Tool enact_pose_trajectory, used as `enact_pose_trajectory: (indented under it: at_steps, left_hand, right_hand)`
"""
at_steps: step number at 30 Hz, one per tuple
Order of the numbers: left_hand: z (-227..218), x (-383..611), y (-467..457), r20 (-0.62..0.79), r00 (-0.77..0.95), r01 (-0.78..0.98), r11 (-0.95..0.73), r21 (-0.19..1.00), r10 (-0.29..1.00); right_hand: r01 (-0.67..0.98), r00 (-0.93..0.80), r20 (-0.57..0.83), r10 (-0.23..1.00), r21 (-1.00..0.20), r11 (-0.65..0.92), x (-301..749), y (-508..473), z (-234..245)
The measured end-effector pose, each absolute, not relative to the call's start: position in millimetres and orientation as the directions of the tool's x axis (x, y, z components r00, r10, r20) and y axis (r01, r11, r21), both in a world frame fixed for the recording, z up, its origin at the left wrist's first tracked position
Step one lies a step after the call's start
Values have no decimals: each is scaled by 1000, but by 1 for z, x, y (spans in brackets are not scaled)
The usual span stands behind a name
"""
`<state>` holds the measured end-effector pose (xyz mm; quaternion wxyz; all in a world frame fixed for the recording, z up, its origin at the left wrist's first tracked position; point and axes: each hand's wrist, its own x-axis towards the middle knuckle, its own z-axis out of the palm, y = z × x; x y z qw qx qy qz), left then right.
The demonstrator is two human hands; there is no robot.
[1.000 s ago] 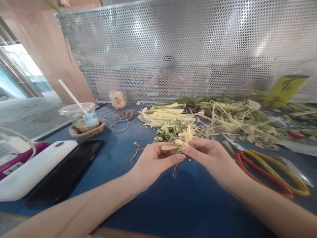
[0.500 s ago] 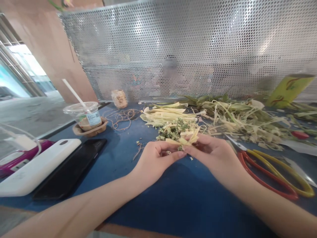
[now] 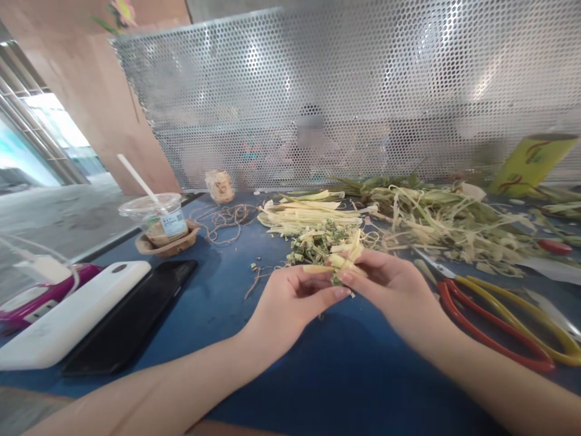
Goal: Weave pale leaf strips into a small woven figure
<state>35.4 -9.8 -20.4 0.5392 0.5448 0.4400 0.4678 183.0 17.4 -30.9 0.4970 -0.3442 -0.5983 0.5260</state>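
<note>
Between my two hands is a pale yellow strip of plant leaf (image 3: 344, 261), folded or wrapped round some green bits. My left hand (image 3: 295, 297) pinches its left end between thumb and curled fingers. My right hand (image 3: 393, 287) grips the other end, thumb tip close to the left thumb. Just beyond the fingers lies a heap of chopped dried green herb (image 3: 318, 240). Behind that heap, a row of flat pale leaf strips (image 3: 313, 213) is laid out on the blue table (image 3: 358, 363). The palms and inner fingers are partly hidden.
Scissors with red and yellow handles (image 3: 494, 321) lie beside my right forearm. A tangle of leaf scraps (image 3: 445, 224) spreads at the back right, near a yellow-green container (image 3: 533, 163). Leftward are a black phone (image 3: 131, 315), a white power bank (image 3: 77, 312), a plastic cup (image 3: 157, 218) and twine (image 3: 227, 221).
The hands stay together on the leaf strip, with slight finger shifts; the left thumb now reaches a little further right. The whole view has tilted slightly.
</note>
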Motion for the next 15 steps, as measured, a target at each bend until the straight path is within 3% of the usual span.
enact_pose_trajectory:
  at_steps: [2, 4, 9, 11, 15]
  left_hand:
    - [-18, 36, -11, 73, 189, -40, -67, 997, 979]
    - [-16, 37, -13, 94, 185, -101, -76, 992, 978]
    - [-20, 41, -15, 39, 95, -249, -15, 968, 995]
    - [-23, 40, -13, 13, 106, -217, 11, 976, 994]
    - [-25, 38, -7, 12, 96, -139, 1, 990, 995]
  right_hand:
    - [-15, -220, 331, 918, -942, 336, 184, 15, -29]
    - [-54, -186, 361, 914, -932, 358, 180, 11, -27]
    - [-457, -258, 155, 954, -889, 20, 167, 9, -28]
    - [-485, -362, 127, 924, -872, -70, 169, 13, -29]
    - [-476, -398, 188, 898, -879, -28, 180, 23, -28]
